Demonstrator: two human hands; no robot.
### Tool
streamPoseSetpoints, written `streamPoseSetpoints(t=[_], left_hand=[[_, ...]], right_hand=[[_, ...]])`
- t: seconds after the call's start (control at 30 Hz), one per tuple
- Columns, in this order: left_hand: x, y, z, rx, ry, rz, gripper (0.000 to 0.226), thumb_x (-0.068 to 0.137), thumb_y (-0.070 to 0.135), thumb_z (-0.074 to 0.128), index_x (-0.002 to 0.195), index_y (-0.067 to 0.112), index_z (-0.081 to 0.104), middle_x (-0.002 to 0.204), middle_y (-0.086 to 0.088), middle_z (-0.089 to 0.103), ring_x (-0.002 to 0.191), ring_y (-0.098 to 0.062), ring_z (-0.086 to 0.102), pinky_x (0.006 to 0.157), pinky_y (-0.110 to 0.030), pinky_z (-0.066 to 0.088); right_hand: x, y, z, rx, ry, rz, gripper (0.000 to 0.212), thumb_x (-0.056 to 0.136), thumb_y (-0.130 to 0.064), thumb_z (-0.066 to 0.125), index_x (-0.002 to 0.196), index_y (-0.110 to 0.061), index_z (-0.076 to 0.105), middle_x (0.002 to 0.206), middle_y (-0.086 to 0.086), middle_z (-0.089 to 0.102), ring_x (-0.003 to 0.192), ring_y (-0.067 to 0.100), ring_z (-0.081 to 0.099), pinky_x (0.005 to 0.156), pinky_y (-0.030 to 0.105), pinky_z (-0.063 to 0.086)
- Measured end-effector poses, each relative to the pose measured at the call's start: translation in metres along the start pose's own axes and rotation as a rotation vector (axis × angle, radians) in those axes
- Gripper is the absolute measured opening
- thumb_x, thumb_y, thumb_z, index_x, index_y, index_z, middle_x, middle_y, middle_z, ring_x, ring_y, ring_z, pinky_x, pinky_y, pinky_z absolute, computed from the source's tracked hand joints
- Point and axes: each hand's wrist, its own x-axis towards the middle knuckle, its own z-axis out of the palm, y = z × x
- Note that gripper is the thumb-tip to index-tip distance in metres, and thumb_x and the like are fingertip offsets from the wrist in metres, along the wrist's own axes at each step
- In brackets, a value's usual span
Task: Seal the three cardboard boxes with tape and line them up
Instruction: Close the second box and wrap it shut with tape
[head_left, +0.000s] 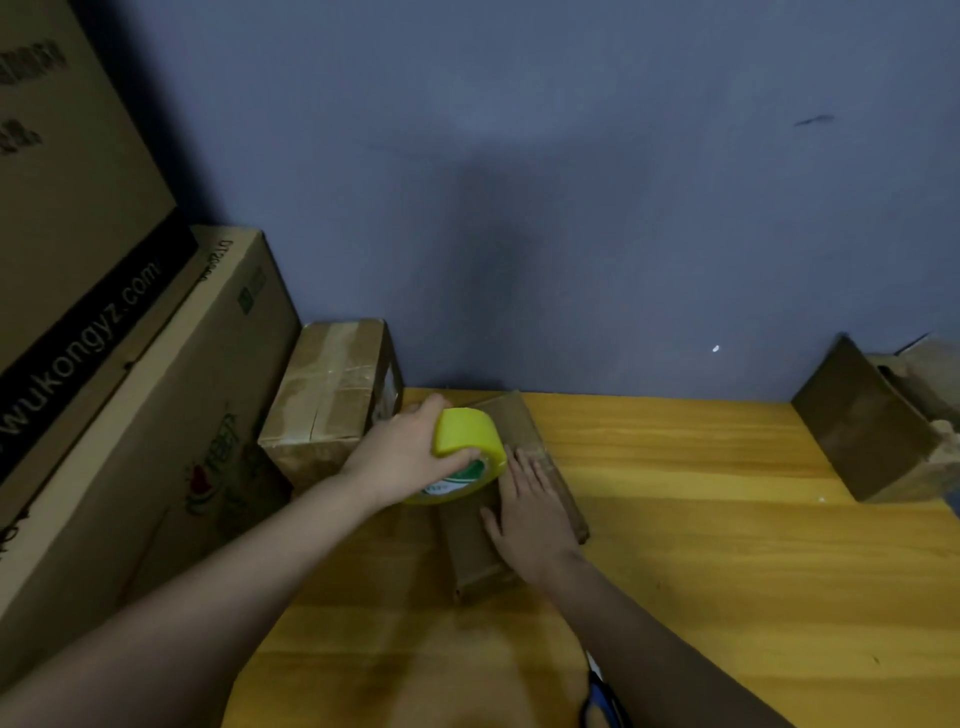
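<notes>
Left hand (402, 457) grips the yellow tape roll (464, 454), fingers curled over its rim, holding it right above the far end of the middle box (511, 493). Right hand (527, 512) lies flat on that box's top, fingers straight and together, pressing down just beside the roll. The middle box sits slanted on the desk (727, 545), its far corner almost reaching the desk's back edge by the wall (571, 208), its near end pointing toward the person.

Left of the middle box, close against it, sits a taped box (330, 400), shiny strips crossing its top, tucked against the big cartons (104, 364) that wall off the desk's whole left side. No room to move that way.

Right of the middle box, a wide stretch of bare yellow wood runs out to a third box (878, 431), well apart, near the desk's far right corner, with a flap standing up. Near edge of the desk, beneath the right forearm, a blue-handled object (597, 699) pokes out; what it is cannot be told.
</notes>
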Motion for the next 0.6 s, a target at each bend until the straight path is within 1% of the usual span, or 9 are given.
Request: streamPoseSetpoints(t=[0.03,0.07,0.13,0.17,0.23,0.3,0.43,0.5,0.6], left_hand=[[0.0,-0.001,0.001,-0.056,0.018,0.005,0.065,0.082,0.058,0.06,0.131,0.021,0.037,0.13,-0.005,0.051,0.113,-0.025,0.055,0.086,-0.036,0.047],[0.0,-0.003,0.001,-0.129,0.03,0.006,0.066,0.081,0.055,0.064,0.131,0.022,0.037,0.131,-0.003,0.049,0.114,-0.022,0.053,0.089,-0.035,0.047],[-0.003,-0.01,0.004,-0.244,0.014,0.009,0.066,0.078,0.053,0.068,0.129,0.023,0.038,0.129,0.001,0.046,0.114,-0.017,0.05,0.092,-0.034,0.046],[-0.005,-0.015,0.006,-0.27,-0.01,0.006,0.065,0.078,0.052,0.069,0.128,0.024,0.038,0.126,0.002,0.047,0.111,-0.017,0.051,0.091,-0.036,0.047],[-0.01,-0.023,0.01,-0.313,-0.046,-0.018,0.063,0.078,0.052,0.069,0.126,0.026,0.038,0.119,0.003,0.052,0.105,-0.017,0.056,0.087,-0.042,0.051],[-0.012,-0.025,0.012,-0.296,-0.061,-0.033,0.062,0.08,0.053,0.066,0.127,0.027,0.034,0.114,0.002,0.056,0.1,-0.018,0.059,0.082,-0.043,0.053],[-0.008,-0.015,0.006,0.097,-0.099,0.098,0.058,0.087,0.059,0.052,0.129,0.027,0.026,0.111,-0.006,0.059,0.089,-0.026,0.061,0.067,-0.038,0.05],[-0.007,-0.012,-0.002,0.215,-0.108,0.123,0.059,0.089,0.059,0.048,0.132,0.025,0.025,0.114,-0.007,0.059,0.089,-0.027,0.061,0.064,-0.035,0.048],[-0.01,-0.014,-0.017,0.302,-0.176,0.118,0.056,0.091,0.058,0.047,0.129,0.023,0.027,0.107,-0.006,0.06,0.083,-0.023,0.058,0.061,-0.033,0.046]], right_hand=[[-0.002,0.0,0.002,0.036,-0.051,0.008,0.075,0.095,-0.053,0.01,0.152,-0.004,0.006,0.16,0.006,0.003,0.149,0.019,0.002,0.115,0.031,-0.011],[-0.003,0.002,0.003,0.052,-0.065,0.006,0.083,0.089,-0.06,-0.003,0.152,-0.007,-0.001,0.161,0.007,-0.003,0.148,0.017,-0.008,0.113,0.03,-0.015],[-0.003,0.007,0.004,0.024,-0.079,-0.013,0.11,0.07,-0.075,-0.027,0.153,-0.008,-0.002,0.161,0.009,-0.003,0.147,0.017,-0.013,0.114,0.029,-0.015],[-0.002,0.007,0.005,0.016,-0.113,-0.01,0.118,0.062,-0.077,-0.033,0.153,-0.008,-0.002,0.161,0.01,-0.004,0.147,0.018,-0.013,0.115,0.029,-0.013],[-0.002,0.005,0.001,0.036,-0.146,0.001,0.12,0.059,-0.078,-0.03,0.153,-0.009,-0.003,0.161,0.01,-0.005,0.148,0.018,-0.013,0.116,0.029,-0.013],[-0.004,0.002,-0.002,0.036,-0.15,0.015,0.114,0.063,-0.078,-0.019,0.153,-0.009,-0.004,0.161,0.009,-0.005,0.148,0.017,-0.013,0.116,0.029,-0.013],[-0.005,0.001,-0.002,0.003,-0.148,0.023,0.114,0.064,-0.078,-0.019,0.153,-0.009,-0.004,0.161,0.009,-0.004,0.148,0.018,-0.011,0.116,0.03,-0.012],[-0.004,0.001,-0.001,0.014,-0.154,0.036,0.12,0.059,-0.08,-0.025,0.153,-0.009,-0.006,0.161,0.008,-0.006,0.148,0.017,-0.011,0.117,0.03,-0.011],[-0.002,0.003,0.003,0.029,-0.138,0.037,0.12,0.055,-0.083,-0.028,0.15,-0.011,-0.015,0.161,0.004,-0.013,0.148,0.015,-0.012,0.118,0.029,-0.009]])
